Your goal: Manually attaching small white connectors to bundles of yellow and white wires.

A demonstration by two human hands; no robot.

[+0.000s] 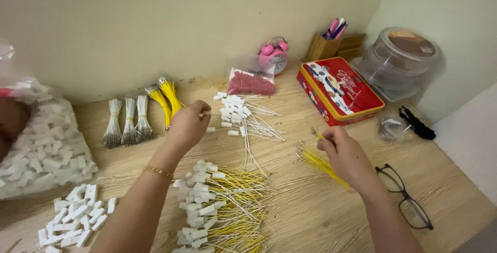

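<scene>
My left hand [190, 123] reaches toward the back of the wooden table [310, 211] and pinches a small white foam tag [206, 113], close to a spread of white-tagged white wires [243, 116]. My right hand [344, 152] pinches one thin yellow wire [317, 134] above a loose bunch of yellow wires [318, 162]. Between my forearms lies a heap of yellow wires with white tags [220, 206].
Bundles of white wires [127, 121] and yellow wires [165, 98] lie at the back left. A bag of white foam pieces [44, 144] and loose foam pieces [72, 222] sit left. A red tin [339, 90], pink alarm clock [274, 56], bag of red beads [252, 82], plastic container [401, 61] and glasses [406, 196] are right.
</scene>
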